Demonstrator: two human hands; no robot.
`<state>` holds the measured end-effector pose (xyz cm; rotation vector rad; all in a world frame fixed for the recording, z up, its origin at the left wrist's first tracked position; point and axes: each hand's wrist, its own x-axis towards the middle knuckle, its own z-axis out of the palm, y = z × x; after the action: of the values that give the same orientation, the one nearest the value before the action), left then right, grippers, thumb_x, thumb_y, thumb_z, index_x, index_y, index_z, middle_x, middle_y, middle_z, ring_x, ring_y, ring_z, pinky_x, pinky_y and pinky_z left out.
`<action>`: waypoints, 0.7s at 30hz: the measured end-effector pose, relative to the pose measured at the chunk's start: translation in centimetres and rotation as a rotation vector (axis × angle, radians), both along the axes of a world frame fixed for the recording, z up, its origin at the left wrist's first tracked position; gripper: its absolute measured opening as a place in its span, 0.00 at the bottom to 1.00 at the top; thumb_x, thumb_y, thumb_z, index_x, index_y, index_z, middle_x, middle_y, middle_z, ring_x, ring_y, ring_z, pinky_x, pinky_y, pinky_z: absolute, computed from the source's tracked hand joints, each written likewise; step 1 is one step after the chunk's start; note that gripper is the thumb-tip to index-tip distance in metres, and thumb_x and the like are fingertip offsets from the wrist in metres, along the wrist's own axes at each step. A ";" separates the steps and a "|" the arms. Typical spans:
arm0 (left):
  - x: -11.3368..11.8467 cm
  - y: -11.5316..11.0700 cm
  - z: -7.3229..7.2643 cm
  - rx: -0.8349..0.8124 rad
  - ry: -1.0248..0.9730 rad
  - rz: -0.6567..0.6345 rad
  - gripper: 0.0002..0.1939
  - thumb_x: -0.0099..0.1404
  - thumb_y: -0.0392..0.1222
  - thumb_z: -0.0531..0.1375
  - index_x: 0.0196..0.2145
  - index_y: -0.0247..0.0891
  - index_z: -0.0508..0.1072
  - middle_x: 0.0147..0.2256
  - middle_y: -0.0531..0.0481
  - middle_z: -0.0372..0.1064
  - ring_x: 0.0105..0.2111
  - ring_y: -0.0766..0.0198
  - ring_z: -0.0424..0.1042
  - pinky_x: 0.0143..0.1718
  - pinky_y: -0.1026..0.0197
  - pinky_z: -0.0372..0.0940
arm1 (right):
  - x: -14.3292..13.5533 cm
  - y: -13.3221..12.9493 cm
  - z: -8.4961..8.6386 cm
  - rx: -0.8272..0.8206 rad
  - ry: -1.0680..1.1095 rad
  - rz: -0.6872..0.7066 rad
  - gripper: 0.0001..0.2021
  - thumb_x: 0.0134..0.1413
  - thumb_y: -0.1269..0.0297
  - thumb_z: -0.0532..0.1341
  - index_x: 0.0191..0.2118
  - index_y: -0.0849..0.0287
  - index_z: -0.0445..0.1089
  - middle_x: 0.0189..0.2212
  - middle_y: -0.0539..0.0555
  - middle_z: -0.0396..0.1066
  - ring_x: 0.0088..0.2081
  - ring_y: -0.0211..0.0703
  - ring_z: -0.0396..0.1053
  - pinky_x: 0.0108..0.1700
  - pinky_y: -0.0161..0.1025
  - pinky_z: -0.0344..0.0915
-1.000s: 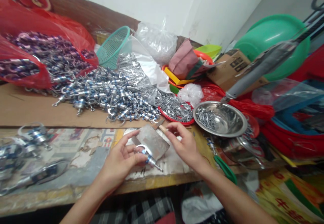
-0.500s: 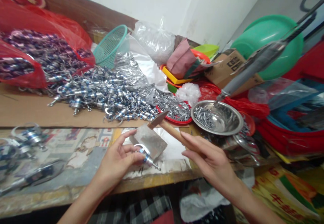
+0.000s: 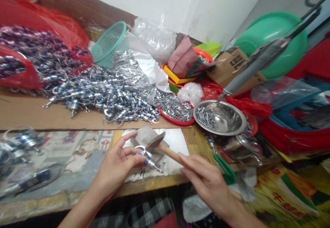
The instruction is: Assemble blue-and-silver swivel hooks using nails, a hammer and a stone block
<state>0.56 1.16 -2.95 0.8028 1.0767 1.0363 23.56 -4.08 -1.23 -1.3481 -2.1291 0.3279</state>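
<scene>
My left hand [image 3: 117, 164] pinches a small silver-and-blue metal fitting [image 3: 152, 163] with a curved white-silver clip, its thin ringed end pointing right. Just behind it is a grey metal block [image 3: 146, 134], resting on white paper [image 3: 177, 138] at the bench's front. Closed around the wooden handle of a hammer [image 3: 170, 153] is my right hand [image 3: 206, 178]. The hammer's head is down at the fitting's clip, over the block; whether it touches is hard to tell.
Piled fittings [image 3: 103, 90] cover cardboard [image 3: 23, 113] behind; several lie at left. A red tray [image 3: 177, 120] of small metal pieces and a steel bowl [image 3: 232, 118] of pins stand behind right. A grey hanging tool [image 3: 255, 68] slants above the bowl. The bench edge [image 3: 165, 183] is close in front.
The hammer has come down from above the block onto or close to the fitting, my right hand lowering with it. My left hand keeps its hold. A green handle now shows beside my right hand.
</scene>
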 end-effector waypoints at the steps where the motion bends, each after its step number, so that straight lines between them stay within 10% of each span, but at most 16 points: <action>1: 0.0 0.0 0.0 0.003 0.034 -0.003 0.33 0.42 0.37 0.68 0.48 0.35 0.65 0.23 0.54 0.75 0.24 0.63 0.74 0.29 0.63 0.69 | 0.1 0.8 -0.5 -0.021 0.052 -0.065 0.18 0.56 0.70 0.56 0.53 0.55 0.65 0.41 0.55 0.73 0.40 0.42 0.72 0.40 0.36 0.69; 7: -0.4 -0.2 0.4 0.163 0.381 -0.030 0.06 0.45 0.41 0.65 0.23 0.38 0.77 0.23 0.48 0.77 0.26 0.58 0.74 0.33 0.57 0.68 | 0.9 7.9 -2.0 -0.199 -0.105 -0.154 0.13 0.54 0.64 0.58 0.45 0.56 0.72 0.35 0.53 0.76 0.35 0.43 0.73 0.36 0.37 0.69; 15: -0.4 0.3 0.3 0.473 0.492 0.022 0.03 0.45 0.41 0.65 0.20 0.42 0.79 0.29 0.49 0.70 0.33 0.59 0.71 0.33 0.61 0.66 | 0.4 18.3 -1.2 -0.065 -0.275 -0.368 0.11 0.53 0.71 0.57 0.41 0.59 0.73 0.40 0.58 0.71 0.44 0.47 0.67 0.45 0.38 0.60; 21: -0.4 0.1 0.5 0.478 0.497 -0.040 0.04 0.48 0.40 0.64 0.24 0.42 0.80 0.27 0.50 0.72 0.29 0.60 0.72 0.31 0.62 0.65 | 0.8 19.5 -2.2 -0.045 -0.274 -0.407 0.11 0.52 0.75 0.55 0.35 0.58 0.74 0.37 0.58 0.71 0.42 0.47 0.67 0.43 0.37 0.60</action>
<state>0.17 1.26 -2.50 1.5197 1.2332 1.1053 24.32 15.42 -3.41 -1.8983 -1.9972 0.0251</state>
